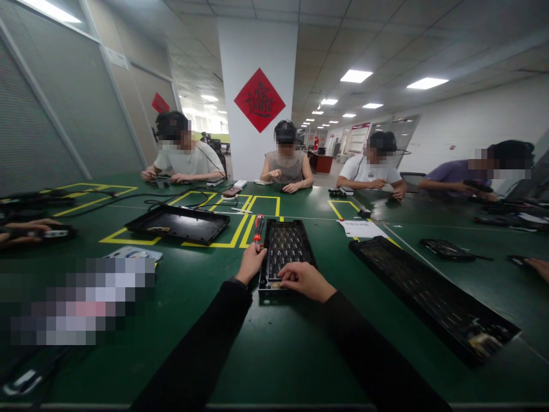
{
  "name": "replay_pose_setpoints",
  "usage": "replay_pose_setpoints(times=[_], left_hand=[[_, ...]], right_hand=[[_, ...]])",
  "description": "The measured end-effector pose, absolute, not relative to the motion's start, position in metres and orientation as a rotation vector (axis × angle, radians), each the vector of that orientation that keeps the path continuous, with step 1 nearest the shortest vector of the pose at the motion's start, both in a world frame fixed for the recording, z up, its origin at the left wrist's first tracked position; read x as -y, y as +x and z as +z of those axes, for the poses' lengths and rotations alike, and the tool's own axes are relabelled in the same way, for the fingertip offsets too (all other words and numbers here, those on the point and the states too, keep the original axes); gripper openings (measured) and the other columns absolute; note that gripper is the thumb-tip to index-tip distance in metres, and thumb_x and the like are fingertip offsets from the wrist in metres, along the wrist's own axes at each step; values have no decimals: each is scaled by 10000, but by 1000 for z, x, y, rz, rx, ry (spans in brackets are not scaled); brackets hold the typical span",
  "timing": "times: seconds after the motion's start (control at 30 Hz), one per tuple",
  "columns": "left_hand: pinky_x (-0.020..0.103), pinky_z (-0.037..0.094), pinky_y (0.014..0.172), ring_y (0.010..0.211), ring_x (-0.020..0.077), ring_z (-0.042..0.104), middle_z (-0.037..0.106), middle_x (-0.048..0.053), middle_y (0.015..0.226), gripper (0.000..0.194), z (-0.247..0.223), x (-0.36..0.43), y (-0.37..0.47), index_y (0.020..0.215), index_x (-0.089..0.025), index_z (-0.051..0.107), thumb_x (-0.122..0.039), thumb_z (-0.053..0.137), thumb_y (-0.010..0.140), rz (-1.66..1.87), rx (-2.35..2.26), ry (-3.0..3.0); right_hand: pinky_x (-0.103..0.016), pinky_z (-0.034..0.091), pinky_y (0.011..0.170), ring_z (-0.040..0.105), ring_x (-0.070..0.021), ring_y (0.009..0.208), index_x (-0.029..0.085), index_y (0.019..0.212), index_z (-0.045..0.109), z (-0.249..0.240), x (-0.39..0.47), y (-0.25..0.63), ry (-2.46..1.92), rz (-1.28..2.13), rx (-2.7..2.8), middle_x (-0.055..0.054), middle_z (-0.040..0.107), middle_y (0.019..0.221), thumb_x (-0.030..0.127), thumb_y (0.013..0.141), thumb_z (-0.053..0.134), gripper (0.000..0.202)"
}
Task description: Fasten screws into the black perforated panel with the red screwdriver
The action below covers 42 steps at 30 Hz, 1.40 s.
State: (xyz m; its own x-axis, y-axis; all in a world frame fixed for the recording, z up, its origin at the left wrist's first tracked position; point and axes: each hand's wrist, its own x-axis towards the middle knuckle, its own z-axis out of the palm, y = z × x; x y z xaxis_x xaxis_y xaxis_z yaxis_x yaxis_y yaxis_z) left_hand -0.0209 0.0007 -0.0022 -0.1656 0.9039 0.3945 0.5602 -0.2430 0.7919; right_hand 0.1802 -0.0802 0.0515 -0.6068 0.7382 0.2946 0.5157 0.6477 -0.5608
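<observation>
One black tray, partly under right hand

A head-worn camera looked forward and down from the near edge of a green table, close above the wearer's left hand and right hand around six o'clock. Its wide view reached across to a white pillar at twelve, with a ceiling light at one and a partition at ten.
</observation>
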Motion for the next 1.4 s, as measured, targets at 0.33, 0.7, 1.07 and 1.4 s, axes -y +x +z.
replay_pose_setpoints(times=[0.33, 0.7, 1.07, 1.4], left_hand=[[289, 386, 717, 829, 171, 556, 607, 49, 850, 229, -1, 1, -21, 606, -197, 313, -249, 496, 734, 1360, -1678, 1777], [277, 385, 724, 847, 163, 559, 612, 50, 870, 220, -2, 0, -21, 609, -194, 321, -237, 496, 736, 1372, -1647, 1767], [279, 385, 722, 828, 160, 554, 607, 45, 847, 197, -2, -1, -21, 611, -190, 350, -225, 502, 732, 1371, -1661, 1768], [283, 386, 728, 842, 168, 558, 615, 52, 860, 219, 0, 1, -20, 607, -193, 326, -229, 501, 736, 1328, -1696, 1781]], right_hand=[[-203, 409, 608, 582, -104, 644, 194, 843, 659, 50, 79, 180, -986, 574, 2370, -4, 657, 727, 287, 736, 630, 145], [-206, 405, 602, 577, -103, 638, 194, 851, 655, 51, 79, 181, -980, 541, 2356, -5, 660, 728, 305, 729, 636, 167], [-204, 413, 614, 592, -104, 650, 199, 850, 648, 49, 79, 181, -957, 589, 2359, 1, 658, 730, 293, 739, 626, 147], [-204, 394, 583, 566, -106, 614, 183, 806, 670, 47, 77, 181, -978, 599, 2375, -8, 648, 696, 324, 729, 627, 166]])
